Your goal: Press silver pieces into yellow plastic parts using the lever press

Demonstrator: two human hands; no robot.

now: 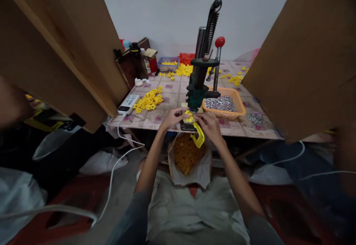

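My left hand (pixel 172 117) and my right hand (pixel 209 123) meet at the base of a dark green hand press (pixel 198 85) at the table's front edge. Their fingertips close on small yellow plastic pieces (pixel 190 117) lying under the press head. A yellow clamp (pixel 198 135) fixes the press base to the table edge, just under my right hand. Below it, an open sack of yellow-orange pieces (pixel 188 156) rests in my lap. An orange tray of small silver metal parts (pixel 222 104) sits right of the press.
A heap of yellow pieces (pixel 148 101) and a white power bank (pixel 128 104) with a cable lie at left. More yellow pieces (pixel 184 69) and a blue bin (pixel 168 63) stand at the back. Brown boards (pixel 303 52) lean on both sides. Loose silver parts (pixel 255 117) lie at right.
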